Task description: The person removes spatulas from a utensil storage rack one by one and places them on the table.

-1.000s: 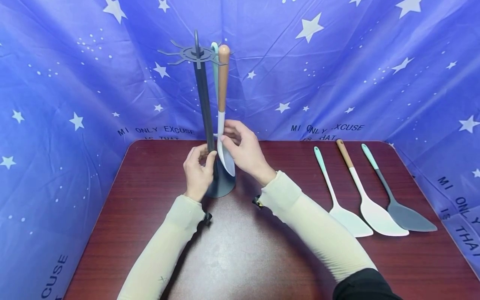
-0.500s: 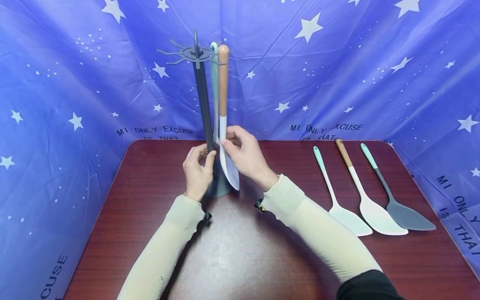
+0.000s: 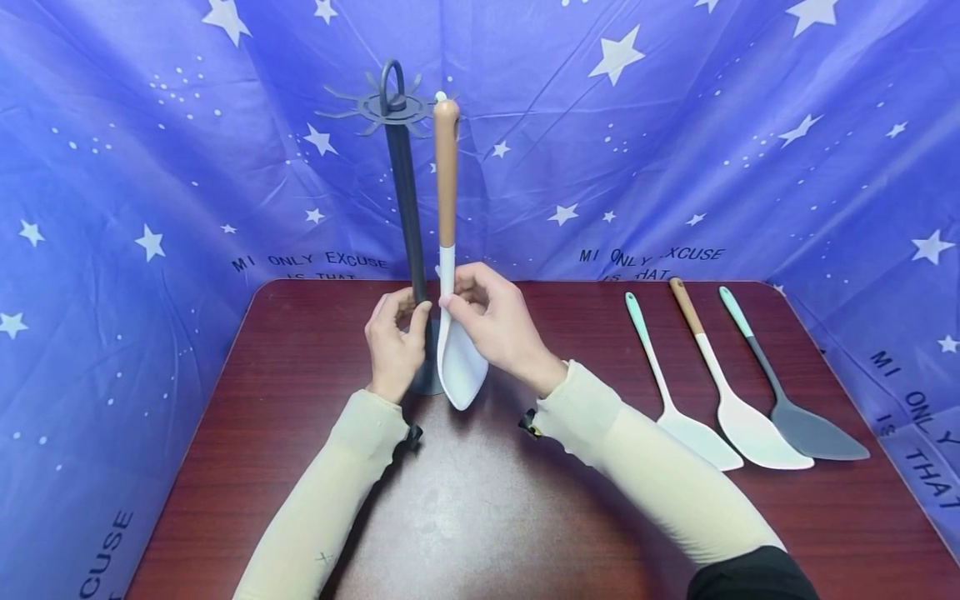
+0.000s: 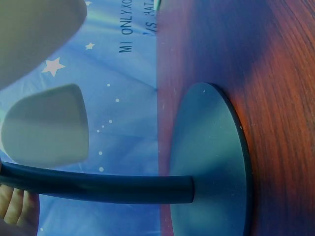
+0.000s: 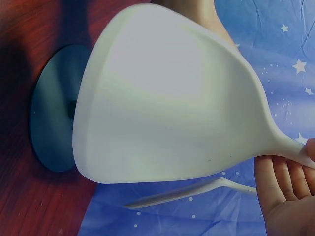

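Observation:
My left hand (image 3: pixel 393 346) grips the pole of a dark utensil stand (image 3: pixel 405 208) low down, above its round base (image 4: pixel 211 142). In my right hand (image 3: pixel 501 321) is a white spatula (image 3: pixel 461 367) with a brown handle (image 3: pixel 446 179), pinched at the neck between thumb and fingers. It stands upright, handle end up beside the stand's hooks (image 3: pixel 393 107), its broad blade (image 5: pixel 172 98) facing me. A second spatula (image 5: pixel 182 194) hangs behind it, mostly hidden in the head view; its blade (image 4: pixel 47 125) shows in the left wrist view.
To the right on the dark red table (image 3: pixel 300 500) lie three more spatulas: a mint-handled pale one (image 3: pixel 697 437), a brown-handled white one (image 3: pixel 757 429) and a mint-handled grey one (image 3: pixel 817 429). Blue star-printed cloth (image 3: pixel 637 183) surrounds the table at back and sides.
The held spatula has moved lower and towards me, its blade turning to face me more. The stand's hooked top has rotated, carrying the mint-handled spatula behind the brown handle. My left hand stays put.

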